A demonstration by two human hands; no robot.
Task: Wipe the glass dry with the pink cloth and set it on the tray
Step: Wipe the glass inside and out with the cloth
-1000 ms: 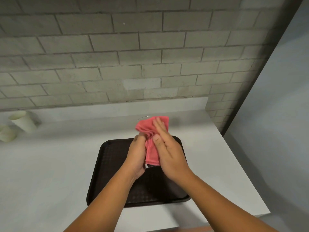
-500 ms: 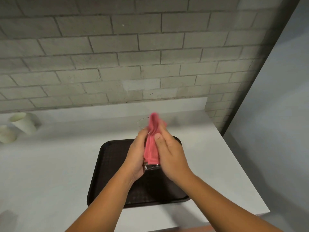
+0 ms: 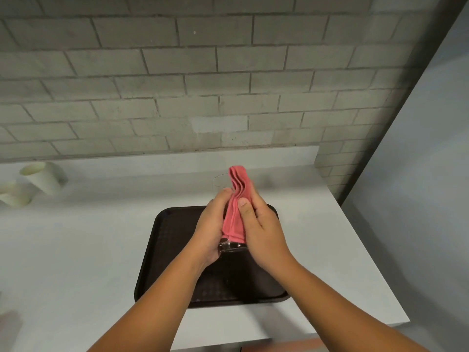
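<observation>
A clear drinking glass (image 3: 220, 181) is held above the dark brown tray (image 3: 172, 240), its thick base (image 3: 232, 246) toward me and its rim pointing away. My left hand (image 3: 212, 228) wraps around the glass from the left. My right hand (image 3: 261, 231) presses the pink cloth (image 3: 237, 207) against the right side of the glass. The cloth is bunched into narrow folds that stick out past my fingers. Most of the glass is hidden by the hands and cloth.
The tray lies on a white counter (image 3: 76, 250) against a grey brick wall (image 3: 177, 85). Two pale paper cups (image 3: 43, 177) lie at the far left. The counter ends at its right edge (image 3: 368, 250), beside a plain grey wall.
The cloth has gone from a spread bunch over the glass to narrow upright folds along its right side. The glass rim now shows at the left. Both hands stay above the tray.
</observation>
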